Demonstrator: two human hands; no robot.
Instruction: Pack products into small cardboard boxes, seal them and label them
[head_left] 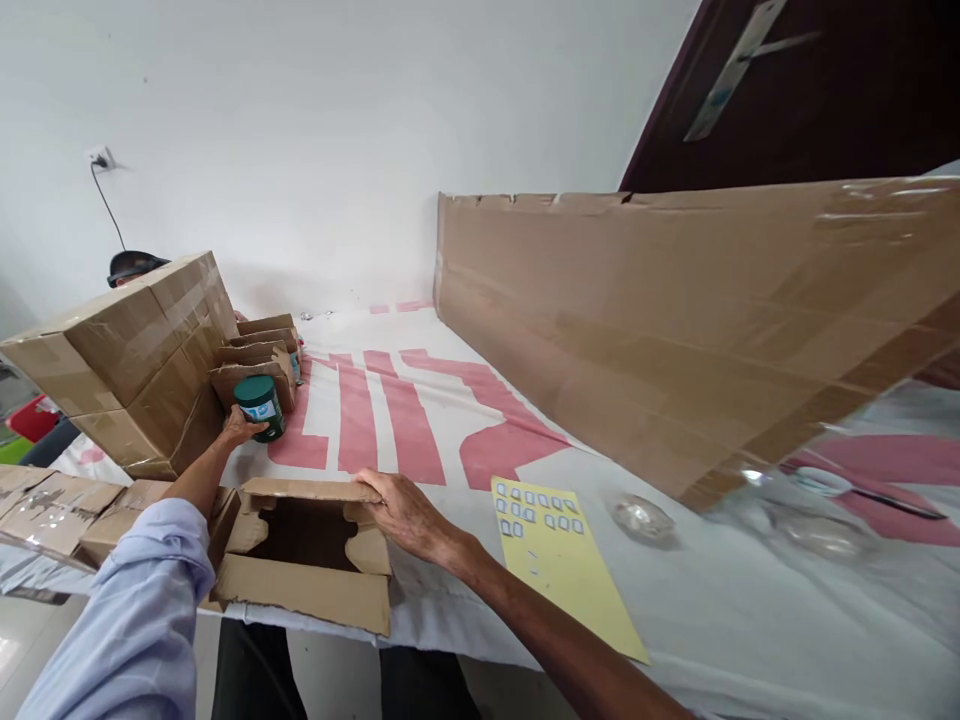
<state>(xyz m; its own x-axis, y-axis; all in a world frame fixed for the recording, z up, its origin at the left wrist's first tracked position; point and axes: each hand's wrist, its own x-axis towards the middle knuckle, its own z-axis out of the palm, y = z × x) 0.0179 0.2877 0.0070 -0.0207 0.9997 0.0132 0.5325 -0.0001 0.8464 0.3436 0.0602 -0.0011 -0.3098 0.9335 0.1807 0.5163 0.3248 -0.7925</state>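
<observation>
My left hand [241, 428] is closed around the lower side of a dark green canister [260, 398] with a screw lid and a light blue-and-white label. The canister is upright, beside a row of small open cardboard boxes [255, 352]. Nearer to me, at the table edge, is an open cardboard box [304, 595] with its flaps spread and a dark inside. My right hand [409, 512] grips the far right corner of this box, fingers over the far flap and thumb hidden.
Stacked taped cartons [142, 350] stand at the left, with a person's dark cap [135, 265] behind. Closed boxes [67, 510] line the front left edge. A tall cardboard panel [637, 320] crosses the right side. Yellow paper with small stickers [577, 580] and a clear plastic piece [643, 520] lie on the cloth.
</observation>
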